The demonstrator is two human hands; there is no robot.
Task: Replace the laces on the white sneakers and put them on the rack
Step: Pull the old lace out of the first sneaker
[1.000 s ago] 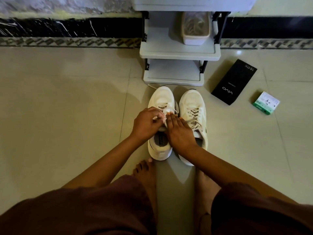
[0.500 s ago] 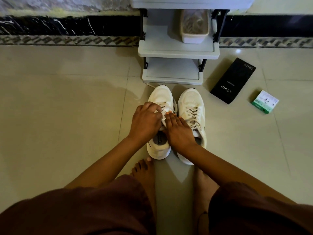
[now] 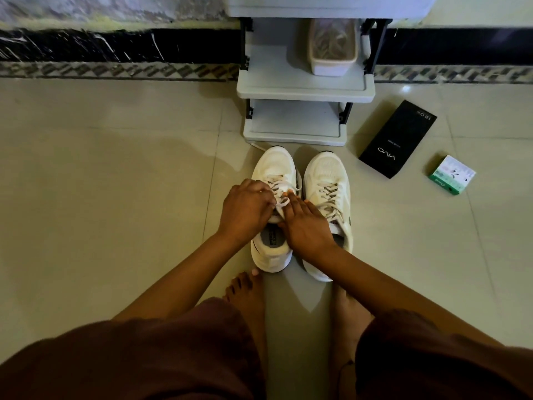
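While both hands sit on top of the left white sneaker, the left hand has its fingers curled in over the white flat lace. It looks like it pinches the lace, but the fingertips are hidden, so I cannot tell for sure. The right hand lies just beside the left hand, almost touching it. Its fingers are straight and close together, and they press on the lace and the tongue of the same shoe.

Under the heel of the left hand, a dark label shows inside the shoe, too small to read. The right white sneaker stands just past the right hand, touching the first shoe, with its laces crossed and tied in.

Ahead of the fingers stands the pale grey plastic shoe rack, with a clear plastic tub on a shelf. Far out past the right hand lies a flat black box that says "vivo" and "120". Farther out lies a small green and white box; its words are too small to read.
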